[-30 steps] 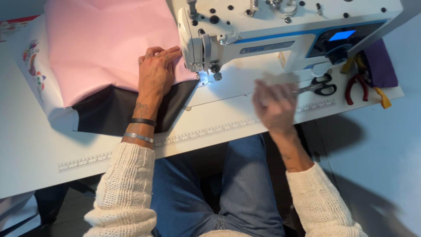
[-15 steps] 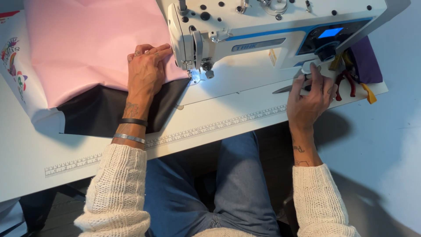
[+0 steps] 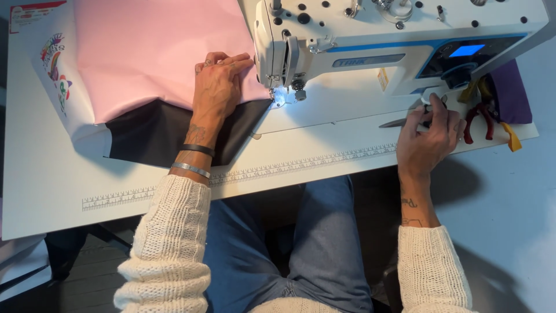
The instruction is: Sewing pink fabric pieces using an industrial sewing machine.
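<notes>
We see a white table (image 3: 52, 191) with a printed ruler (image 3: 260, 171) along its front edge. At far left, pink fabric (image 3: 145, 52) lies over black fabric (image 3: 150, 130); a white piece with coloured print (image 3: 55, 69) sits at its left edge. Left hand (image 3: 217, 87) rests flat on the pink fabric, fingers pressed together, tips just beside the sewing machine (image 3: 370, 40) needle area (image 3: 284, 95), which is lit. 2 bracelets (image 3: 194, 159) on that wrist. Right hand (image 3: 428, 136) is at the machine base, fingers curled and pinching scissors (image 3: 402, 122); blades point left. Red pliers (image 3: 478, 119) and purple cloth (image 3: 512, 93) lie further right
</notes>
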